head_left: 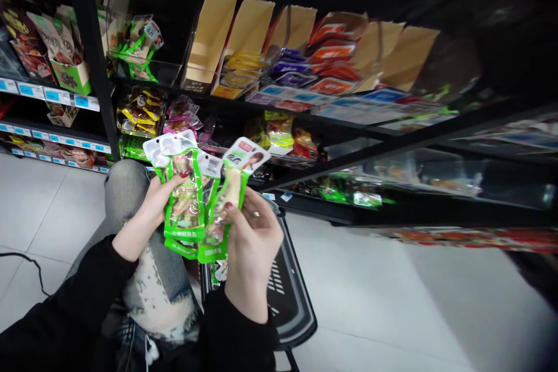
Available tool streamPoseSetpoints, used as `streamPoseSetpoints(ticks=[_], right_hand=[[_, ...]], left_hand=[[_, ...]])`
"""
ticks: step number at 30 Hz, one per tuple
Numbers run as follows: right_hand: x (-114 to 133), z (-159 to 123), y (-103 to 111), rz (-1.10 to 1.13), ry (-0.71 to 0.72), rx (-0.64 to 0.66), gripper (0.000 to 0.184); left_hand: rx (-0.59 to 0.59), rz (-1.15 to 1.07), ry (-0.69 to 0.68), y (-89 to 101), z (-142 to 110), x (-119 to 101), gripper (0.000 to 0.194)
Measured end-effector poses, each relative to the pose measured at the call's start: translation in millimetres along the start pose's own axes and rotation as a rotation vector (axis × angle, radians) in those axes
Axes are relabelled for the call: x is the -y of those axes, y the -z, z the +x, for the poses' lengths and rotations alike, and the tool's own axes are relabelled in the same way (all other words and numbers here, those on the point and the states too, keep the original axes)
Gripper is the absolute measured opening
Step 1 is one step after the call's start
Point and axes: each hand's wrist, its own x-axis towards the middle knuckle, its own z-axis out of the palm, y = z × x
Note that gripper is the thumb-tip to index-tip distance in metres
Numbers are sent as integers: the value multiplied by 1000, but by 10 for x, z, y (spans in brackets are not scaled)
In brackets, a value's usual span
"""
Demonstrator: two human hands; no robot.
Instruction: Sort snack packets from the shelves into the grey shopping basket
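Observation:
My left hand (150, 209) grips a fanned bunch of green snack packets (185, 197) with white header cards, thumb on the front one. My right hand (255, 238) holds another green snack packet (226, 203) beside that bunch, thumb pressed on its face; the packets overlap between the two hands. Both sleeves are black. My knee in torn grey jeans (131, 192) is raised just behind the left hand. A black shopping basket (292, 302) sits on the floor under my right hand, with one more green packet (220, 272) in it.
Dark store shelves (331, 145) run ahead and to the right, stocked with yellow, purple and orange snack bags and more green packets (139, 46). Blue price tags (52, 95) line the left shelves. A black cable (26, 261) crosses the white tile floor at left.

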Motion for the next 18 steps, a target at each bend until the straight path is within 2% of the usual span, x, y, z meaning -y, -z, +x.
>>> streamPoseSetpoints(ticks=[1,3,6,8,9,10,11,12,15,17,18], right_hand=[[-6,34,53,108,-61,17,38],[-55,112,168,474,-240,142,41],[-210,206,303,1274,-531,360,48],[-314,232,337,1703,-677,470,48],[-347,236,344,1799,-704,504,46],[-364,240,353,1783,-676,500,45],[-366,248,372,1638,-600,453,44],[-359,263,409,1358,-475,358,43],[-362,372,684,319,-70,-26,38],[-465,470,991,-119,20,-185,43],[-558,510,1159,-435,28,-206,47]], left_hand=[[6,-7,6,4,2,-3,30],[14,-15,9,14,10,-4,28],[21,-5,22,29,24,4,27],[12,6,36,33,29,7,29],[7,10,42,32,29,6,29],[4,12,46,29,28,2,29],[2,13,48,24,26,-3,29],[-2,13,48,18,23,-9,29],[-16,12,52,2,17,-28,29],[-25,12,61,-4,16,-36,29],[-26,11,63,-6,17,-37,29]])
